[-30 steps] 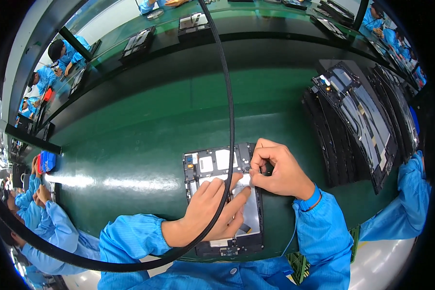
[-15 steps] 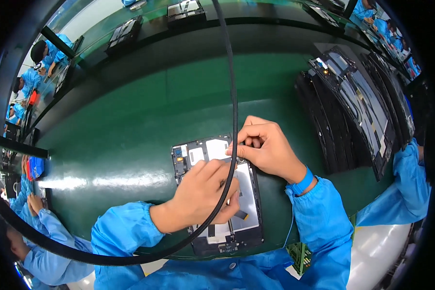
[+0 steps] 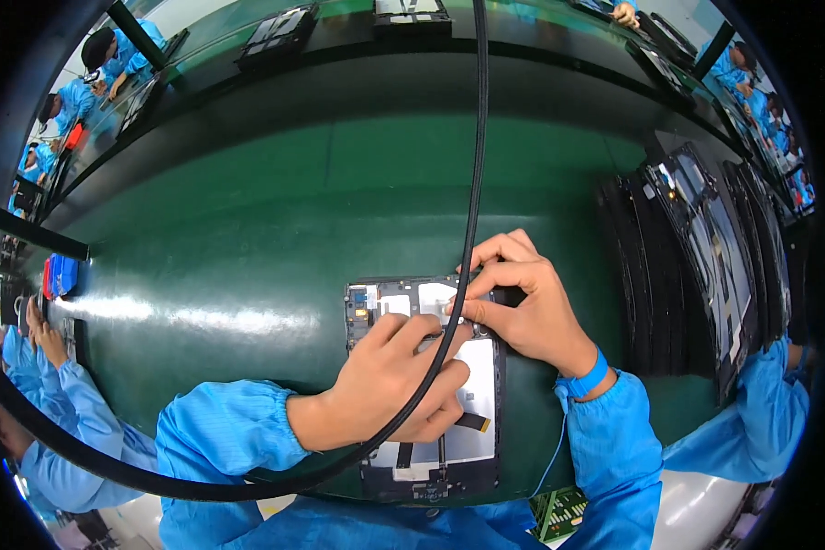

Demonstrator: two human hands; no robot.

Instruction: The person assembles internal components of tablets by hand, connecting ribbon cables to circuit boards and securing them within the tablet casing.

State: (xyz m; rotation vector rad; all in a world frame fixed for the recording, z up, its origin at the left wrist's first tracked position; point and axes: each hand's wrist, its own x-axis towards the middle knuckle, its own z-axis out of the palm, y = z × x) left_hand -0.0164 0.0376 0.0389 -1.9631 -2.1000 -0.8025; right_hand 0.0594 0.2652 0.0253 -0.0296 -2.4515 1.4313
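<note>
An opened tablet, black-framed with pale inner panels and a dark ribbon cable, lies flat on the green work surface right in front of me. Across its middle my left hand rests with curled fingers; whatever they hold, if anything, is hidden beneath. My right hand, wearing a blue wrist strap, pinches at the tablet's upper right part. Between thumb and forefinger any small piece is too hidden to name. A black cord crosses in front of the left fingers.
The thick black cord hangs down and loops left. At right stands a stack of similar tablet units. A dark raised shelf runs along the back with more units. Blue-sleeved people sit at both sides; a blue box is far left.
The whole view has shifted, so tablet and stack sit a little lower and further right. Both hands stay on the tablet, with only slight finger movement.
</note>
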